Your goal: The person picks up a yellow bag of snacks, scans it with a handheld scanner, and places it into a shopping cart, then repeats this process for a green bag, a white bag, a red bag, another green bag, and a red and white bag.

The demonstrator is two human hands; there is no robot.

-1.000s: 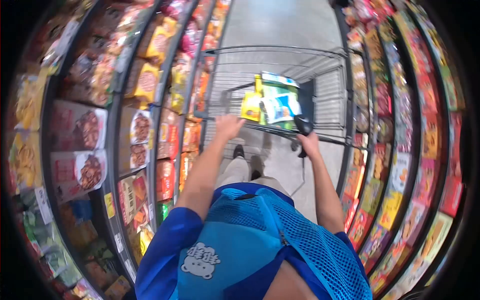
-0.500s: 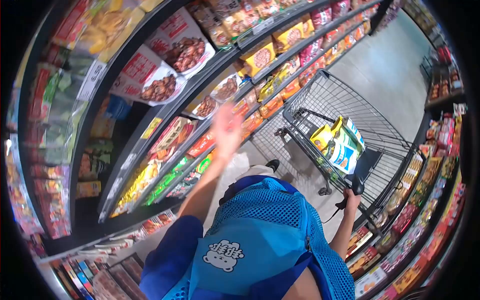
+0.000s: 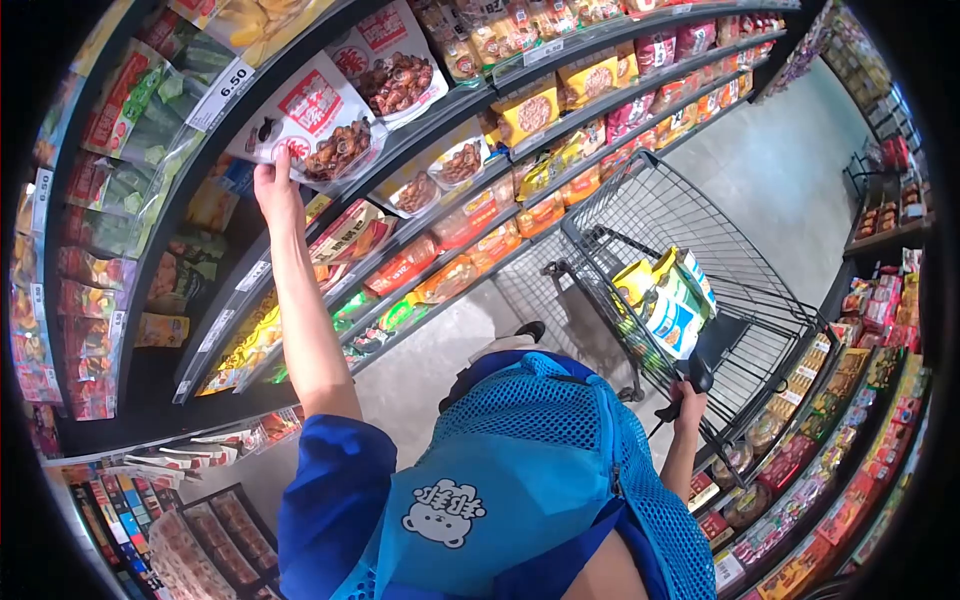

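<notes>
My left hand [image 3: 279, 195] reaches up to the shelf on the left, fingers closed on the lower left edge of a white snack bag [image 3: 312, 115] with red print and a picture of brown glazed pieces. A second bag of the same kind [image 3: 396, 70] stands beside it. Low on the right, my right hand [image 3: 687, 405] is wrapped round the black handle [image 3: 692, 378] of a wire shopping cart [image 3: 745, 265]. Inside the cart lie a white-and-blue bag [image 3: 672, 318] and a yellow bag [image 3: 634, 281].
Shelves [image 3: 560, 45] of packaged snacks run along the left, with a price tag [image 3: 221, 93] reading 6.50. More stocked shelves [image 3: 810, 440] line the right. Grey aisle floor [image 3: 770, 130] stretches ahead past the cart. A blue mesh bag [image 3: 500, 470] hangs on my front.
My left hand has moved left and up, from in front of the shelf edge to the white snack bag, and closed on its edge. My right hand stays on the cart handle.
</notes>
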